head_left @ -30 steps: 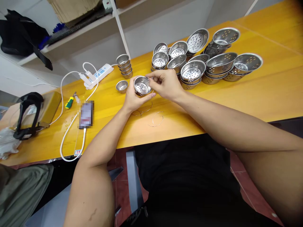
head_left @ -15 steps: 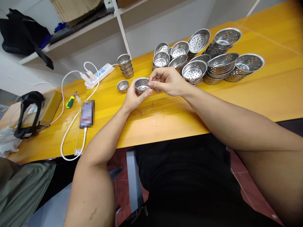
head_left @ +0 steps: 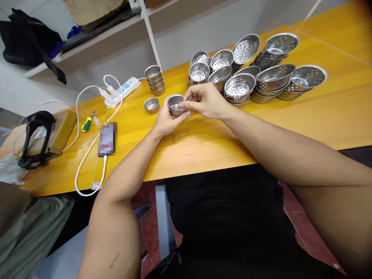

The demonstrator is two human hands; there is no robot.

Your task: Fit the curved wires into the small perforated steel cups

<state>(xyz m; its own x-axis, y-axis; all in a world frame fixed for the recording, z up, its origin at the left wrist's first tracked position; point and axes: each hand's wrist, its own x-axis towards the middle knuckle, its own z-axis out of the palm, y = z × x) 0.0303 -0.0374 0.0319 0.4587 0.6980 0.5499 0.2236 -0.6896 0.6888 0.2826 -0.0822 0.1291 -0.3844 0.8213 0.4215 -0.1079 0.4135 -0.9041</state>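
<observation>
My left hand (head_left: 167, 121) is wrapped round a small perforated metal cup (head_left: 176, 101), which it holds above the table with the open top facing up. Over the cup's right rim, my right hand (head_left: 200, 100) has its thumb and fingers pinched together. Whatever lies between those fingertips is too small to make out. Thin wire rings (head_left: 195, 146) lie on the table just below the hands. Left of the cup stands another small metal cup (head_left: 151, 105), with a stack of similar cups (head_left: 153, 73) behind it.
Several larger perforated metal bowls (head_left: 240, 86) stand stacked on the right of the yellow table (head_left: 343, 116). On the left are a power strip (head_left: 123, 93) with white cables, a phone (head_left: 107, 139), a green-yellow screwdriver (head_left: 86, 124) and a black strapped device (head_left: 39, 139). A co-worker's clothing (head_left: 31, 228) shows lower left.
My right thumb and fingertips have shifted slightly left, further over the cup's rim. The cup has tilted a little in my left hand, which keeps its hold.
</observation>
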